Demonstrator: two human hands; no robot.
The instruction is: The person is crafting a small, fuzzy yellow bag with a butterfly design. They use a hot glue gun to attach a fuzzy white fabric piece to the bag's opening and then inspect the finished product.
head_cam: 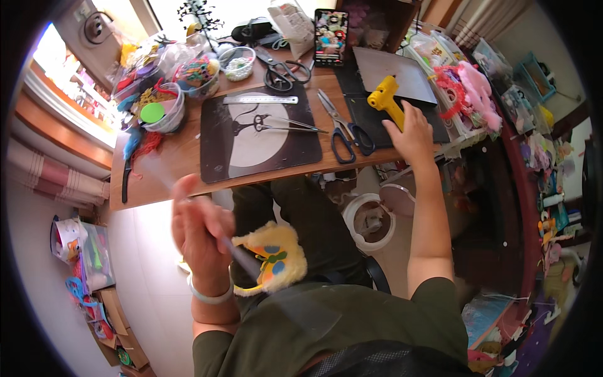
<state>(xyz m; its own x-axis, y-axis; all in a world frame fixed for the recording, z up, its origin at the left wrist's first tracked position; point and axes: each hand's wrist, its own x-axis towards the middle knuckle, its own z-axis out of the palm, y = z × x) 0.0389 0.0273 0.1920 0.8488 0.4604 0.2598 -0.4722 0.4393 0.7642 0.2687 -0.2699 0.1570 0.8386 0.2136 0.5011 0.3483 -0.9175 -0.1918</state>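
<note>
My right hand is around the lower end of the handle of a yellow hot glue gun, thumb on one side and fingers on the other. The gun is over a black mat at the right of the desk. Below the desk's front edge, my left hand is raised, blurred, its fingers closed on a thin pale stick that is too blurred to name exactly. Near that wrist, a fluffy yellow piece with a butterfly shape in orange, blue and green lies at my lap.
On the wooden desk are a dark cat-print mat, tweezers, a steel ruler and scissors. Tubs of craft bits stand left; a phone stands at the back. A white bin is below.
</note>
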